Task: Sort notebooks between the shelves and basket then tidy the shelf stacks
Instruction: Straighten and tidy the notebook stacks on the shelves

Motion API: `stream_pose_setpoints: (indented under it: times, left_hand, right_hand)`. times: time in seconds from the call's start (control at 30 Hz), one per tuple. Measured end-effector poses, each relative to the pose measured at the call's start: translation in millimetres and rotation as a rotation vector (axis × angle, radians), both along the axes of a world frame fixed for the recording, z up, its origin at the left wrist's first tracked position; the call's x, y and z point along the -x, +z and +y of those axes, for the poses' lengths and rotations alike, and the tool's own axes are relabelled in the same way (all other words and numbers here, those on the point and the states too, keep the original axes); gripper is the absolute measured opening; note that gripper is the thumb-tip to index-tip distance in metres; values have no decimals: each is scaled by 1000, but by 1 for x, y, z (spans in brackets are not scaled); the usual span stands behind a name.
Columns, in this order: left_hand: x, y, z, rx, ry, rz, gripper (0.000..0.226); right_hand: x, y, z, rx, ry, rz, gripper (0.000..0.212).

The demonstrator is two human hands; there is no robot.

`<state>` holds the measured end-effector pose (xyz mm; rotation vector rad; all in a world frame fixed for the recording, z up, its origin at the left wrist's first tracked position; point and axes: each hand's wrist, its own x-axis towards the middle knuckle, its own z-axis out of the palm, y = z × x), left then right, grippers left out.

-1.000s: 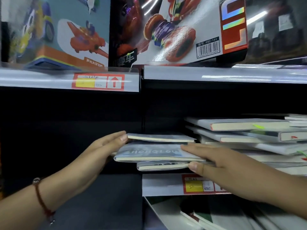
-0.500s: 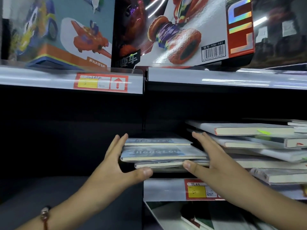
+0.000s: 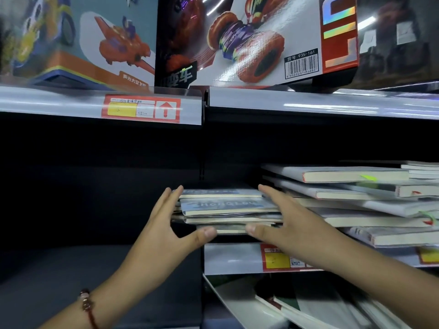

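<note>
So a small stack of notebooks (image 3: 228,210) is seen sitting at the left end of the middle shelf (image 3: 232,257), right at the front edge, and it's bracketed from both sides. The left hand (image 3: 164,233) is laid flat against the stack's left side, fingers straight and pointing up-forward, with the thumb stuck out under the front of the lowest notebook. The right hand (image 3: 285,224) is placed the same way on the stack's right side, fingers straight, thumb reaching in toward the other thumb along the bottom front edge; nothing is actually gripped by either one, the stack is just pressed between open palms. The top couple of covers are printed in pale blue with blurry lettering, and the stack looks a bit uneven, with the lower notebooks poking out further left than the ones above. Just to the right, a bigger, messier pile of white notebooks (image 3: 356,198) is fanned out at angles across the same shelf. A red beaded bracelet (image 3: 86,305) is worn on the left wrist. Red and yellow price tags (image 3: 280,258) are clipped to the shelf's front rail, and another price label (image 3: 141,108) sits on the rail above. On the upper shelf, a toy car box (image 3: 256,41) and a teal toy plane box (image 3: 95,41) are parked side by side. More notebooks (image 3: 297,307) are slanted on the shelf below.
</note>
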<state>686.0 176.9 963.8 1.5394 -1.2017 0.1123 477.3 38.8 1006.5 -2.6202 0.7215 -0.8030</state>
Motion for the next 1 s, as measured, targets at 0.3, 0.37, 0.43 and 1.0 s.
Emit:
stream_pose_setpoints:
  times: [0.3, 0.37, 0.43, 1.0]
  left_hand:
    - [0, -5, -2, 45, -54, 2, 94]
    - [-2, -5, -3, 51, -73, 10, 92]
    - [-5, -4, -6, 45, -82, 21, 90]
    - [-42, 11, -26, -225, 51, 103, 151]
  right_hand:
    - [20, -3, 1, 175, -56, 182, 76]
    - [18, -1, -1, 191, -60, 156, 69]
    - [14, -1, -5, 183, -56, 133, 68]
    - [-15, -1, -25, -64, -87, -60, 105]
